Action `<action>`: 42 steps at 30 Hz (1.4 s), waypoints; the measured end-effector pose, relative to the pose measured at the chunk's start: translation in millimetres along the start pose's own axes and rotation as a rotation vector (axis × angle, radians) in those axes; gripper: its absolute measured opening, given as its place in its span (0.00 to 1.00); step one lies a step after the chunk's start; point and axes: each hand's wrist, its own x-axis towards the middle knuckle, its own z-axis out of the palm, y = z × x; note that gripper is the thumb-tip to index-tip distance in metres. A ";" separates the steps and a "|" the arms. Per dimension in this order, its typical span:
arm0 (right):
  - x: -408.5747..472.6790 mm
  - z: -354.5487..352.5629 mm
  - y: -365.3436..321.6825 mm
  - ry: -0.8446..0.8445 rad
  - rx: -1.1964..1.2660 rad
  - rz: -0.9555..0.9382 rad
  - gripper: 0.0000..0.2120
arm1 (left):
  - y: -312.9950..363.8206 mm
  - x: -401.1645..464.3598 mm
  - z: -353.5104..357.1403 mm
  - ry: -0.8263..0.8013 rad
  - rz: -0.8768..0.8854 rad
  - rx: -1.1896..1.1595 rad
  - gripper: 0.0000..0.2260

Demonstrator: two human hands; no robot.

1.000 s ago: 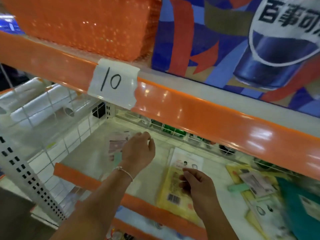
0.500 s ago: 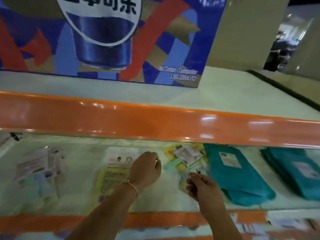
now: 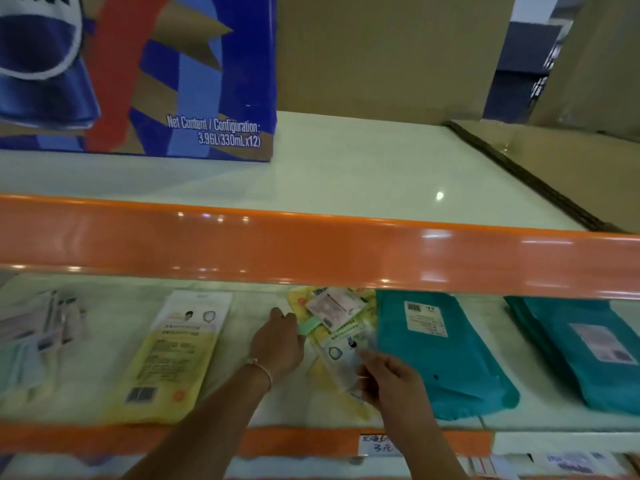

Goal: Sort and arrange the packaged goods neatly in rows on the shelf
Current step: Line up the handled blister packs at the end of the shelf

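A messy pile of yellow and white packets (image 3: 337, 327) lies in the middle of the lower shelf (image 3: 242, 403). My left hand (image 3: 277, 341) rests at the pile's left edge, fingers against a small green packet (image 3: 309, 326). My right hand (image 3: 388, 375) lies over the pile's near right side, fingers on a white-fronted packet (image 3: 341, 358); its grip is blurred. One yellow packet (image 3: 173, 358) lies flat on its own to the left. Two teal packet stacks (image 3: 440, 351) (image 3: 585, 348) lie to the right. Pale packets (image 3: 38, 334) sit at the far left.
An orange shelf lip (image 3: 311, 251) of the upper shelf hangs just above my hands. On that upper shelf stand a blue cola carton (image 3: 138, 74) and brown cardboard boxes (image 3: 381, 53). A handwritten price tag (image 3: 375, 445) is stuck on the lower shelf's orange front edge.
My view has swung right along the shelf. Both hands have moved from the single yellow packet to the messy pile in the middle.
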 end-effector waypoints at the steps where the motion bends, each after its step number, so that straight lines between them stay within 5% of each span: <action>1: 1.2 -2.3 -0.8 -0.007 -0.005 0.006 0.06 | 1.9 0.6 -0.3 -0.021 -0.014 -0.016 0.14; 11: 14.2 -4.0 3.0 -0.077 -0.023 0.064 0.06 | 15.3 -30.8 -24.5 -0.388 -0.329 -0.779 0.03; 28: -7.4 129.1 11.7 -0.292 -0.350 -0.070 0.05 | -99.3 -71.8 -76.7 -0.093 -0.489 -0.842 0.10; 34: -27.9 195.1 20.1 -0.355 -0.456 -0.102 0.06 | -161.1 -88.9 -104.4 0.011 -0.496 -0.951 0.04; 39: -28.4 235.5 44.2 -0.304 -1.132 -0.631 0.10 | -213.6 -94.1 -118.9 0.155 -0.582 -1.002 0.04; 42: -28.4 260.0 57.7 -0.338 -1.313 -0.767 0.14 | -247.6 -98.0 -123.4 0.220 -0.621 -1.037 0.05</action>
